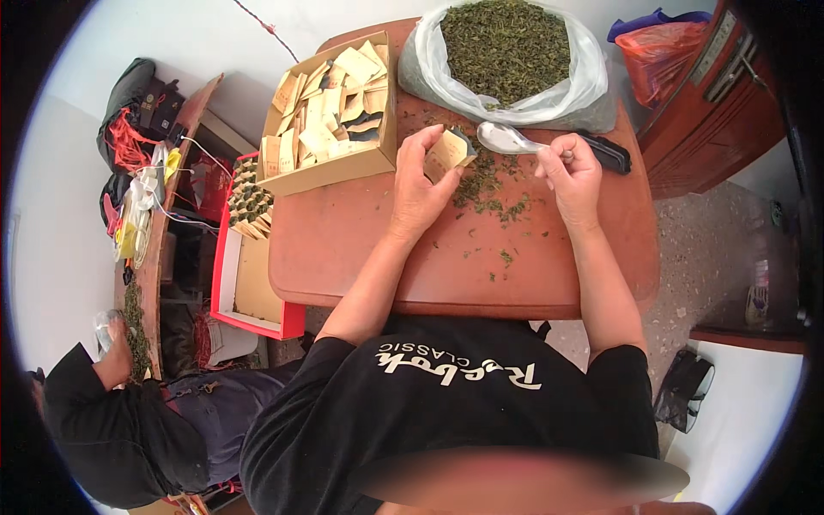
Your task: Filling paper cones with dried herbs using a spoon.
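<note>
My left hand [421,183] holds a small brown paper packet [445,156] upright, with its dark mouth facing up and to the right. In my right hand [570,177] is the handle of a metal spoon [505,138]; its bowl is just right of the packet, over scattered dried green leaves [492,199] on the reddish-brown table [335,251]. Behind the hands stands a clear plastic bag [425,67] full of dried leaves [508,48]. A cardboard box [335,177] of many brown packets [322,129] stands to the left of my left hand. Whether the spoon's bowl holds any leaves I cannot tell.
A red box [293,322] with filled, open packets [248,199] stands beside the table's left edge. A black object [605,153] lies right of the plastic bag. Another person [129,438] works at a shelf [151,283] on the far left. A wooden door [714,122] is at the right.
</note>
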Motion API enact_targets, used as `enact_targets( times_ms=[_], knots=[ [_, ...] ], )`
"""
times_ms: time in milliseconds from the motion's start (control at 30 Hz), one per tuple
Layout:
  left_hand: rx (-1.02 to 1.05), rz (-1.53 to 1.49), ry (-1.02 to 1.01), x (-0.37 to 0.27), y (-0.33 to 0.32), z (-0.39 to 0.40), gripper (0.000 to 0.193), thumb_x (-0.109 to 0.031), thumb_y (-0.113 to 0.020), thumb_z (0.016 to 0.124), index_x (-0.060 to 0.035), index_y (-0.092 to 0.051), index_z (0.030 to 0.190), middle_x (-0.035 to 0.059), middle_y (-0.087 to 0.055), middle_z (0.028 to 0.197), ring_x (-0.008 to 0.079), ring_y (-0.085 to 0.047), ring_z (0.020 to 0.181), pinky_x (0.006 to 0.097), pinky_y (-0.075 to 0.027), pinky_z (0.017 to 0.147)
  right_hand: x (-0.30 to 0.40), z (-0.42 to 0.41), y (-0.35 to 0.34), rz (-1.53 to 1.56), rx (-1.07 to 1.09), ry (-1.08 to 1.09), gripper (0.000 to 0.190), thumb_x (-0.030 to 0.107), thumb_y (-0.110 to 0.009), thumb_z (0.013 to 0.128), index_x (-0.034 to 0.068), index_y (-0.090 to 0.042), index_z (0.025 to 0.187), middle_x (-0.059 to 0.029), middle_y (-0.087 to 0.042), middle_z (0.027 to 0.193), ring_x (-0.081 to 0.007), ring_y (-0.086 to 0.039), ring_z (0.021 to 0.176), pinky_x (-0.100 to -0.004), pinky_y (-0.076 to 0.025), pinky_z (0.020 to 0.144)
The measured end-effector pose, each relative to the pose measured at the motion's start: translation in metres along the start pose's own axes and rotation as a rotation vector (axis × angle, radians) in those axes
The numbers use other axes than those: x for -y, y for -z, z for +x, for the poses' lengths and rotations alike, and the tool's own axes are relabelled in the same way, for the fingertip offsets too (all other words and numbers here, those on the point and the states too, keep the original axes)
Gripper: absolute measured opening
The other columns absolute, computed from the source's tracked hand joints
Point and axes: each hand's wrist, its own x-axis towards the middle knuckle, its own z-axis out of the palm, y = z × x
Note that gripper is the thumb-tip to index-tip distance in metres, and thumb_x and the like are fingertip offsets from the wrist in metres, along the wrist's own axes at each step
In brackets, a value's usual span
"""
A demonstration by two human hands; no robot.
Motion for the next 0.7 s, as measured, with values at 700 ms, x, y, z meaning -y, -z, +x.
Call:
enact_targets(
  times_ms=[700],
  knots=[
    [0.018,0.091,-0.245,-0.016,-0.008,-0.016,0.061,-0.004,-0.069,0.072,-0.0085,-0.052,0.13,0.0118,-0.057,0.123,0.0341,-0.051,0.116,0.0457,-0.038,0.097,-0.021,-0.012,0.0,-0.268,0.049,0.125,0.027,-0.008,-0.059,0.088,0.009,-0.039,0.081,0.0021,-0.04,0.08,-0.0059,-0.035,0.068,-0.0213,-0.033,0.061]
  ],
)
